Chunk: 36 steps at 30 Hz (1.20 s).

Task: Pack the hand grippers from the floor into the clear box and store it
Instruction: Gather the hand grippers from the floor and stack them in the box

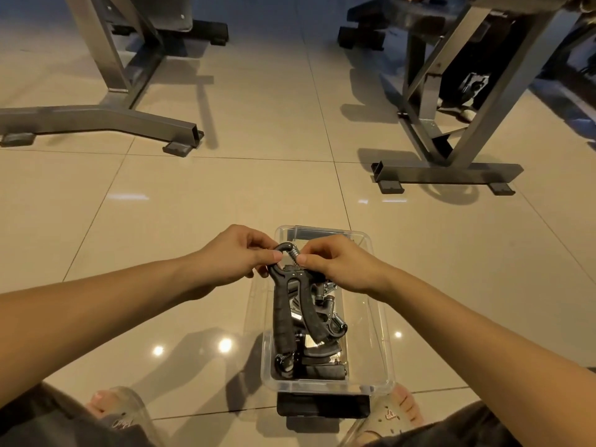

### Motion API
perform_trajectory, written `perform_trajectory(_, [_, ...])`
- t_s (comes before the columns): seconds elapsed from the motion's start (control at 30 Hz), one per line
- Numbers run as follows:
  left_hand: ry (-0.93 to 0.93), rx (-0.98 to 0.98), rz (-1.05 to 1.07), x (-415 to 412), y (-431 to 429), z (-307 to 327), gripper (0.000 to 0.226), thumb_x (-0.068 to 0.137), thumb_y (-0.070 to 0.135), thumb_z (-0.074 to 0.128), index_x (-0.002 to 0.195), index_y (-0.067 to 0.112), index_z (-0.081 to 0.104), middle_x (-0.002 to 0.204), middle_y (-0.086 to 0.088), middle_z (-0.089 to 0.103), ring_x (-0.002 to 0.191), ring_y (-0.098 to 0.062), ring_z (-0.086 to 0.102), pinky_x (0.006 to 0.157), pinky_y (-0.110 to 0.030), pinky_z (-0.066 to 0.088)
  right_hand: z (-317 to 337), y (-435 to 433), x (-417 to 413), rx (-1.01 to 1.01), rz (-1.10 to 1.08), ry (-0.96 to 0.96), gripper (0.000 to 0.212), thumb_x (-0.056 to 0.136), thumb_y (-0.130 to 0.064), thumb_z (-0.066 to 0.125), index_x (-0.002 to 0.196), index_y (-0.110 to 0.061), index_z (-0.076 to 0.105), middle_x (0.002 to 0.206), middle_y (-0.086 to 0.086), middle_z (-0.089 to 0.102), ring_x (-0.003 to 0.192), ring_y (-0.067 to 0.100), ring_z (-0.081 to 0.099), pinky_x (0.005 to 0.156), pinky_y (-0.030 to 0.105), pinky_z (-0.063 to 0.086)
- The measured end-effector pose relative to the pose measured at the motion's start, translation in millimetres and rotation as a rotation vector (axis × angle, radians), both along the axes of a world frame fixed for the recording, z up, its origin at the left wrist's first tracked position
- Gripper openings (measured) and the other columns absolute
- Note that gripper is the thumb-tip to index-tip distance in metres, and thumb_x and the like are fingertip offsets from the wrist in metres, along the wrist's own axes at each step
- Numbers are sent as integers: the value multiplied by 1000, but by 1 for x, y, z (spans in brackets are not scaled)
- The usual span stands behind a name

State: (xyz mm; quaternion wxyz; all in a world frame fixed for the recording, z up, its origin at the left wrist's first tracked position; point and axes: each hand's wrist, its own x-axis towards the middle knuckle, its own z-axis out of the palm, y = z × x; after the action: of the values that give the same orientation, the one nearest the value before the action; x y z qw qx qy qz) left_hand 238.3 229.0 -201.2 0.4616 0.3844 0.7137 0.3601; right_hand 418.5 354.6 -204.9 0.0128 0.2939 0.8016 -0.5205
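Observation:
A clear plastic box stands on the tiled floor between my feet. Several black hand grippers lie inside it, piled toward its left side. I hold one more black hand gripper over the box, handles pointing down toward me. My left hand pinches the looped top of this gripper. My right hand pinches its metal spring at the top right.
A black lid or flat object lies under the box's near end. Grey metal bench frames stand on the floor at the far left and far right. My sandalled feet flank the box.

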Motion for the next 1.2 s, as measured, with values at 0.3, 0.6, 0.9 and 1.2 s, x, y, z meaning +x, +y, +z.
perform_trajectory(0.3, [63, 38, -34, 6, -4, -2, 9, 82, 20, 83, 87, 15, 78, 70, 1, 72, 62, -1, 58, 59, -19, 46, 4, 0, -3, -5, -77, 0, 19, 96, -30, 65, 91, -15, 77, 71, -2, 63, 65, 7, 54, 66, 28, 45])
perform_trajectory(0.6, [59, 123, 62, 17, -5, -1, 15, 73, 9, 88, 83, 12, 78, 61, -4, 65, 53, -5, 57, 50, -14, 43, 5, -12, -10, -394, -363, 15, 30, 94, -34, 69, 106, -7, 72, 78, 13, 72, 68, 22, 66, 54, 28, 55])
perform_trajectory(0.9, [60, 208, 30, 25, -3, -14, 17, 69, 9, 91, 80, 9, 79, 67, 0, 72, 61, -3, 61, 61, -16, 49, 3, -14, -11, -672, -554, 50, 18, 87, 5, 66, 104, 2, 70, 83, 22, 69, 73, 36, 69, 55, 36, 63])
perform_trajectory(1.2, [797, 159, -295, -16, 0, -39, 89, 65, 54, 88, 142, 28, 52, 137, 11, 52, 125, -12, 45, 104, -33, 36, 2, 2, 10, -402, -446, 6, 29, 90, 7, 60, 112, -9, 69, 100, 26, 71, 73, 29, 72, 67, 41, 64])
